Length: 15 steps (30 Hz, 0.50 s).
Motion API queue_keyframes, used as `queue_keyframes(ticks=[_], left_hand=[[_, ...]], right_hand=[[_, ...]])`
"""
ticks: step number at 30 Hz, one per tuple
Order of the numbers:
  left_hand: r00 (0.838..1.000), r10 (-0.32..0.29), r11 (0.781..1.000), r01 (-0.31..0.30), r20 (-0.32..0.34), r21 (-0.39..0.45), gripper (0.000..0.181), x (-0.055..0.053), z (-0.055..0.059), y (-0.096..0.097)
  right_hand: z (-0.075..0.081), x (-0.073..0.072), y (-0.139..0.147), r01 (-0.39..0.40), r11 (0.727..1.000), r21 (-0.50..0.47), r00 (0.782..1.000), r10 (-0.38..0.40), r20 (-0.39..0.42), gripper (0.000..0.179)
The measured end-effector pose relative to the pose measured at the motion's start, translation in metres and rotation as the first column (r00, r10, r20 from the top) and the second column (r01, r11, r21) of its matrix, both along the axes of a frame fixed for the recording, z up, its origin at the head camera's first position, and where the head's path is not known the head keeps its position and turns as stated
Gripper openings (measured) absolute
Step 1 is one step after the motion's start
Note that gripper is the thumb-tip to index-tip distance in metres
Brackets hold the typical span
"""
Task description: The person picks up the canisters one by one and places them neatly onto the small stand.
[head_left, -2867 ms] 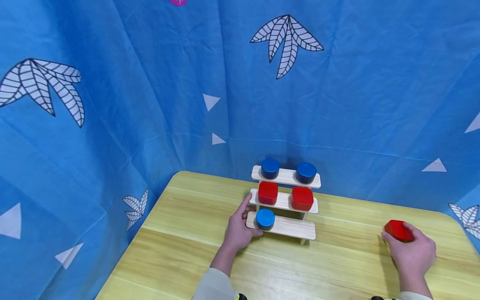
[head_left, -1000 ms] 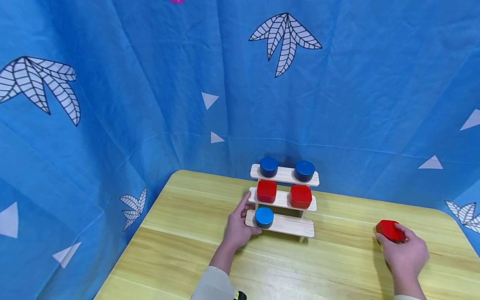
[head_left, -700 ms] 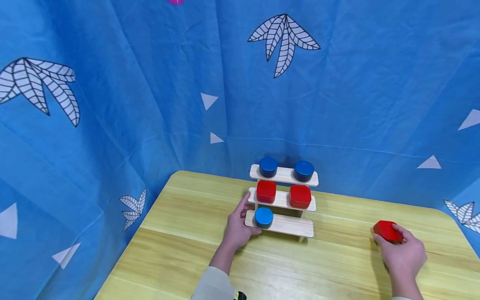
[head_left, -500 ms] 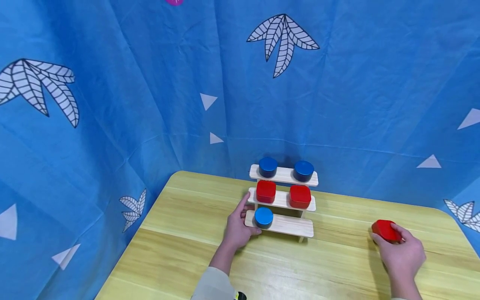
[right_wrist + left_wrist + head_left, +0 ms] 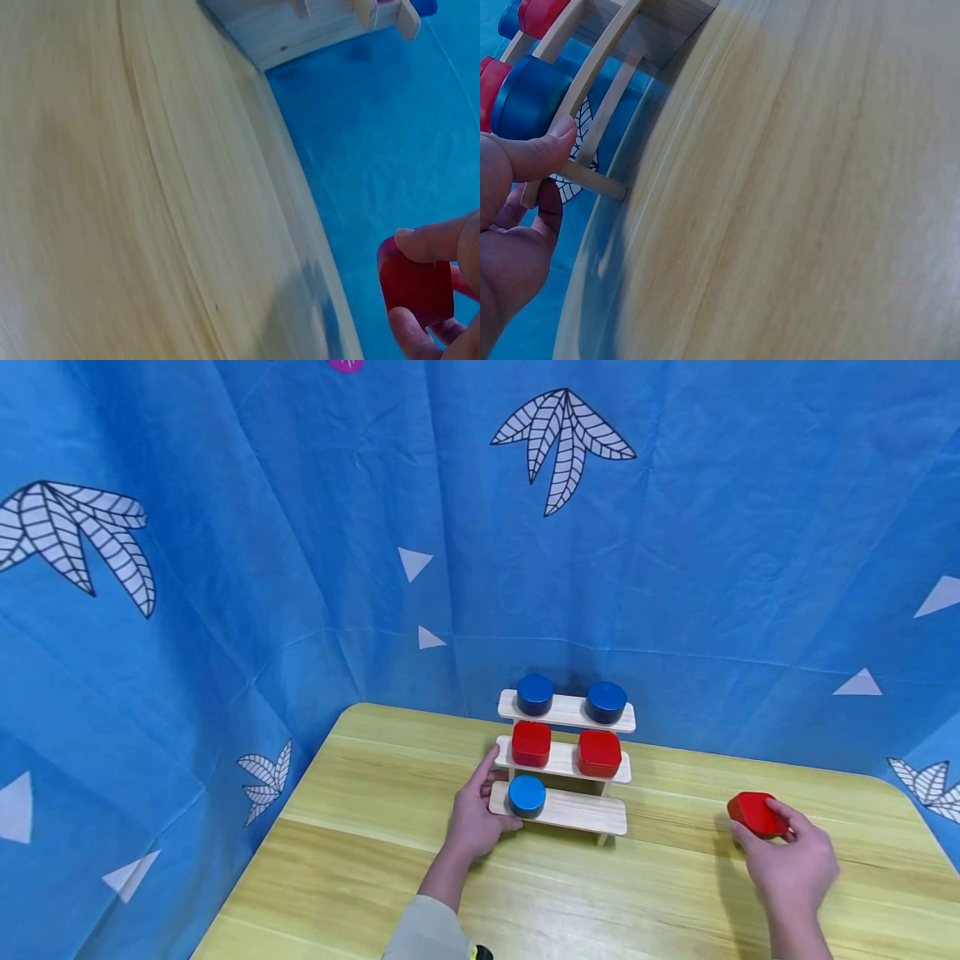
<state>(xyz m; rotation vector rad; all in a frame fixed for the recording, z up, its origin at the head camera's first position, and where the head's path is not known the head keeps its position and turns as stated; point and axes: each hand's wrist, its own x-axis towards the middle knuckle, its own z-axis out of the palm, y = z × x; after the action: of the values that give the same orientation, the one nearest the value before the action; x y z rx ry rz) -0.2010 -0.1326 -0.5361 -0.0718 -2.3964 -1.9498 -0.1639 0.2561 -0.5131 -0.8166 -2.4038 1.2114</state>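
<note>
A three-step wooden display stand (image 5: 588,812) stands near the table's back edge. Two round blue tins (image 5: 535,695) sit on its top step, and two squarish red tins (image 5: 531,743) on the middle one. One round blue tin (image 5: 527,796) occupies the left end of the lowest step. My left hand (image 5: 474,822) grips that step's left end; the left wrist view shows the thumb (image 5: 555,142) on its edge and fingers curled beneath. Off to the right, my right hand (image 5: 797,864) pinches another red tin (image 5: 750,812) between thumb and fingers, tilted, with a shadow on the table below.
The wooden table (image 5: 337,835) has rounded back corners. Close behind it hangs a blue cloth (image 5: 525,585) printed with leaves and triangles, which also covers the left side. The stand's solid side panel (image 5: 300,34) faces the right hand.
My right hand has carried the red tin leftward toward the stand, a little up and away from the table's right side. The left hand keeps its hold on the stand.
</note>
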Motion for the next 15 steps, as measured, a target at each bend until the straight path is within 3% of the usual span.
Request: queue_keyframes(ticks=[15], left_hand=[[1.000,0.007,1.000,-0.007,0.006,-0.007,0.126,0.000,-0.001,0.001]], right_hand=[[-0.003,0.005,-0.020,-0.027,1.000,0.014,0.998,0.027,-0.052,0.064]])
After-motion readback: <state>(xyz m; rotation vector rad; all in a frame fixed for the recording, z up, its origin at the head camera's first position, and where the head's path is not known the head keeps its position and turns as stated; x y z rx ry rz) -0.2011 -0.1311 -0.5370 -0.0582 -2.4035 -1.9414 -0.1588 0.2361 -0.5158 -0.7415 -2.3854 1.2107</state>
